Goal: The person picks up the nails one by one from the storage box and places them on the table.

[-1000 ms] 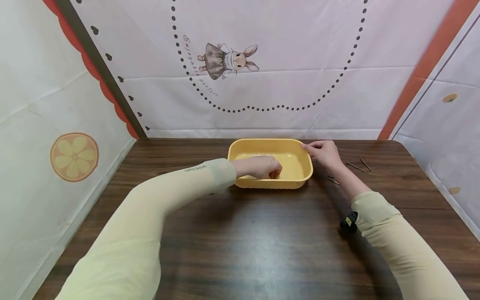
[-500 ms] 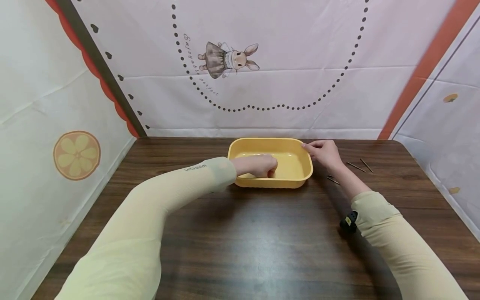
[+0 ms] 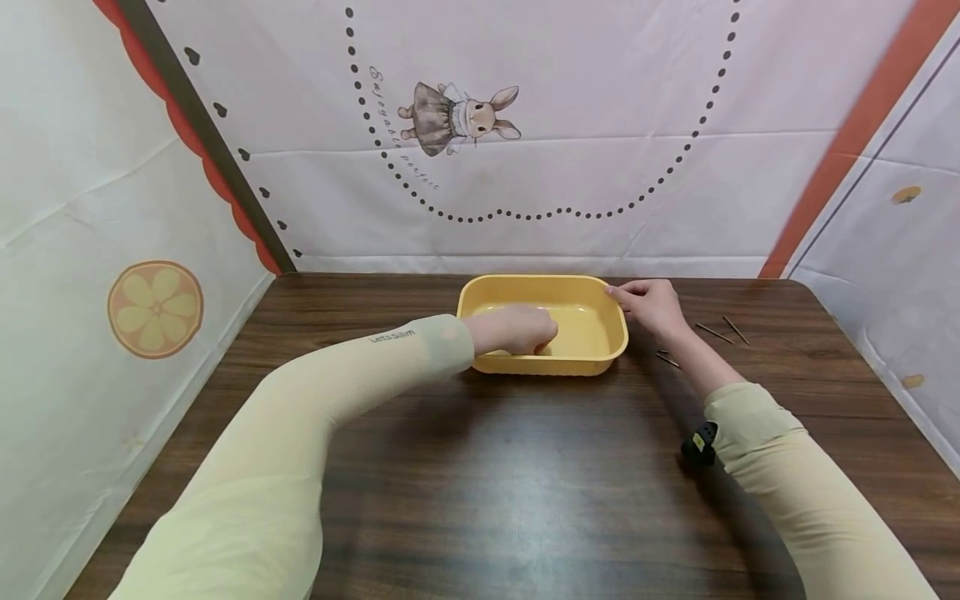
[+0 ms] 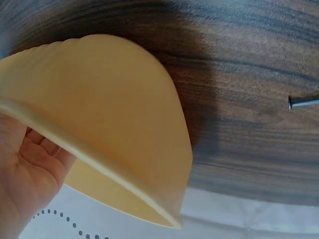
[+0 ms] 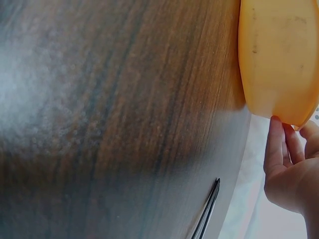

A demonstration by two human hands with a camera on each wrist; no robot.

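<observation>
A yellow plastic tub (image 3: 551, 367) stands near the back edge of the table. My left hand (image 3: 521, 329) reaches over its front wall and down inside, fingers curled toward the bottom. In the left wrist view the tub's wall (image 4: 114, 99) hides the fingertips of the left hand (image 4: 35, 169), so anything between them cannot be seen. At the tub's right end, my right hand (image 3: 652, 308) grips the rim between thumb and fingers. The right wrist view has the fingers of the right hand (image 5: 294, 159) against the tub's outer wall (image 5: 279, 59).
Several thin metal nails lie right of the tub, among them one nail (image 3: 715, 333) behind the right forearm. One nail (image 4: 305, 102) appears beside the tub in the left wrist view. A printed white cloth (image 3: 562, 225) hangs behind the brown wooden table (image 3: 510, 483).
My left hand has shifted slightly left inside the tub since a second ago, and its fingers remain low. The right hand keeps its grip on the rim; the tub has stayed in place.
</observation>
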